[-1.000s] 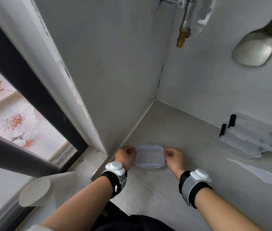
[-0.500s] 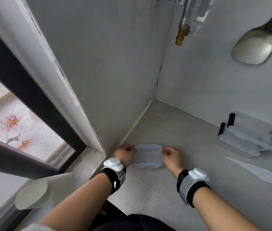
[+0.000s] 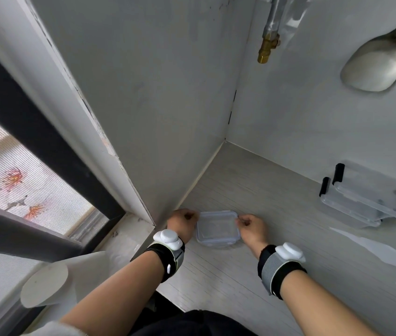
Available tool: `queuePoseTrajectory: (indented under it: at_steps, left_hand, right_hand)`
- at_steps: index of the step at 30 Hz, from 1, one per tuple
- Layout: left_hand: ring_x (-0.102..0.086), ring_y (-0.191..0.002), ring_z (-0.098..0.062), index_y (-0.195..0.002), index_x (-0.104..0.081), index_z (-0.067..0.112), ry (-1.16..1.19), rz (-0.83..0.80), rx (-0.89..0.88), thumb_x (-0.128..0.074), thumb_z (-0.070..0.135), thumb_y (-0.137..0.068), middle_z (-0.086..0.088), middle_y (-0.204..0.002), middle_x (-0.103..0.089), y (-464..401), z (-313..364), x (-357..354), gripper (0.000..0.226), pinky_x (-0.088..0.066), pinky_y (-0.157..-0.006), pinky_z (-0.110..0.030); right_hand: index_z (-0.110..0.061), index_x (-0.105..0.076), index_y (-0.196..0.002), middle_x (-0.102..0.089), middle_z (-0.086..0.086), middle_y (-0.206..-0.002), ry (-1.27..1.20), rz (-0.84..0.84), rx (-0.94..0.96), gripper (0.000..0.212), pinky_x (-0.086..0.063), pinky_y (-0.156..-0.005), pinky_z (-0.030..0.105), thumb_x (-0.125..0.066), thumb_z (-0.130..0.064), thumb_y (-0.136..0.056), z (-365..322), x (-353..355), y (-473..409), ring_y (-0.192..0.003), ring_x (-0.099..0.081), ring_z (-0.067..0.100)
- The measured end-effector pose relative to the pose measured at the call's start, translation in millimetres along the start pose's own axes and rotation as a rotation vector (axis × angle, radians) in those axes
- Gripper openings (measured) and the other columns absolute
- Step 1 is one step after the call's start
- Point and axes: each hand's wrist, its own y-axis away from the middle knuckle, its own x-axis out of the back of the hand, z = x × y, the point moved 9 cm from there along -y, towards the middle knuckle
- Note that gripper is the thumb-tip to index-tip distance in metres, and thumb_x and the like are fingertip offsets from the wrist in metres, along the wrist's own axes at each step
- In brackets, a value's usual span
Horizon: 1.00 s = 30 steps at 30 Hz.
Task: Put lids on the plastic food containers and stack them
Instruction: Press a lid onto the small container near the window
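A: Where do we stand with the small container [image 3: 217,228]?

B: We see it sitting flat on the pale striped surface [image 3: 252,197], close to the corner where the two grey walls meet, with its clear lid on top. Whether the side clips are snapped down, we cannot tell.

A: And our hands?

B: We have the left hand [image 3: 181,225] at its left edge and the right hand [image 3: 251,229] at its right edge, fingers curled in against the rim on both sides. So the two hands are apart with the box between them, each pressed to its own side. Both wrists carry black and grey bands with white pods.

A: What about the others?

B: We see two larger clear containers with black clips [image 3: 362,195] stacked one on the other against the back wall, well to the right of the small one. Their lids look to be on.

A: Anything else near us?

B: A white patch [image 3: 374,247] lies on the surface in front of that stack. A metal spatula [image 3: 376,66] hangs on the wall above, and a brass-tipped pipe [image 3: 268,44] comes down near the corner. A white paper roll [image 3: 46,284] lies on the sill to our left, by the screened window
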Motion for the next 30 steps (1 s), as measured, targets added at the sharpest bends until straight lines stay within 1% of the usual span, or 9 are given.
queuePoseTrajectory:
  at_steps: [2,7,10,12,16,21,23,26,30]
  left_hand:
    - [-0.061,-0.07,-0.01,-0.075,-0.072,0.024,-0.037,0.015,-0.022,-0.069,0.027,-0.086,0.011,-0.072,-0.067,1,6,1,0.011,-0.038,-0.054,-0.007]
    - [-0.059,-0.069,-0.023,-0.076,-0.065,0.012,-0.147,0.136,-0.054,-0.066,0.014,-0.08,-0.002,-0.073,-0.065,12,25,10,0.004,-0.044,-0.059,-0.028]
    - [-0.064,-0.08,-0.03,-0.082,-0.066,0.011,-0.221,0.111,-0.049,-0.057,0.009,-0.081,-0.007,-0.084,-0.07,18,32,3,0.009,-0.05,-0.067,-0.032]
    - [-0.064,-0.087,-0.032,-0.088,-0.066,0.012,-0.22,0.081,-0.032,-0.054,0.007,-0.082,-0.008,-0.092,-0.07,20,31,-1,0.014,-0.051,-0.072,-0.033]
    - [-0.064,-0.091,-0.032,-0.092,-0.066,0.009,-0.169,0.062,-0.043,-0.058,0.006,-0.084,-0.01,-0.096,-0.069,18,28,-1,0.012,-0.054,-0.078,-0.036]
    - [-0.065,-0.093,-0.03,-0.095,-0.067,0.005,-0.131,0.026,-0.101,-0.064,0.007,-0.083,-0.01,-0.097,-0.07,14,27,-1,0.012,-0.051,-0.08,-0.032]
    - [-0.063,-0.101,-0.029,-0.105,-0.065,0.007,-0.189,-0.038,-0.159,-0.069,0.016,-0.084,-0.01,-0.108,-0.066,13,31,-9,0.023,-0.048,-0.083,-0.03]
    - [-0.05,-0.123,-0.024,-0.131,-0.054,0.014,-0.336,-0.225,-0.312,-0.078,0.035,-0.079,-0.006,-0.132,-0.053,18,41,-28,0.06,-0.041,-0.1,-0.028]
    - [-0.032,-0.14,-0.022,-0.149,-0.035,0.023,-0.636,-0.386,-0.468,-0.085,0.052,-0.062,-0.001,-0.15,-0.038,29,36,-49,0.105,-0.033,-0.113,-0.042]
  right_hand:
    - [-0.01,-0.073,-0.091,-0.073,0.005,-0.085,0.034,0.024,-0.003,0.013,-0.056,-0.074,0.034,-0.073,-0.022,-0.085,-1,3,1,-0.08,-0.069,0.024]
    - [-0.013,-0.071,-0.08,-0.063,-0.005,-0.068,0.11,0.1,0.013,0.013,-0.042,-0.06,0.024,-0.074,-0.025,-0.084,-10,12,7,-0.062,-0.058,0.016]
    - [-0.015,-0.053,-0.052,-0.047,-0.007,-0.047,0.181,0.107,0.071,0.04,-0.029,-0.045,0.024,-0.069,-0.022,-0.088,-16,11,11,-0.045,-0.042,0.011]
    - [-0.015,-0.048,-0.048,-0.046,-0.006,-0.046,0.211,0.08,0.078,0.046,-0.029,-0.046,0.025,-0.065,-0.02,-0.091,-17,7,13,-0.045,-0.042,0.015]
    - [0.001,-0.072,-0.087,-0.074,0.016,-0.086,0.214,0.023,0.087,0.022,-0.048,-0.069,0.032,-0.062,-0.018,-0.093,-22,6,16,-0.083,-0.068,0.033]
    - [-0.004,-0.069,-0.104,-0.074,0.014,-0.102,0.275,-0.091,0.142,0.021,-0.055,-0.082,0.039,-0.057,-0.017,-0.095,-30,2,18,-0.096,-0.068,0.032]
    - [-0.004,-0.062,-0.12,-0.066,0.016,-0.118,0.346,-0.099,0.223,0.03,-0.051,-0.093,0.043,-0.057,-0.017,-0.094,-38,0,21,-0.109,-0.062,0.034]
    - [-0.007,-0.048,-0.138,-0.046,0.013,-0.144,0.469,-0.202,0.424,0.058,-0.037,-0.111,0.04,-0.069,-0.025,-0.087,-53,-15,33,-0.134,-0.043,0.03]
    - [-0.017,-0.034,-0.15,-0.03,0.002,-0.158,0.68,-0.361,0.527,0.097,-0.028,-0.117,0.037,-0.079,-0.05,-0.07,-49,-31,41,-0.144,-0.03,0.023]
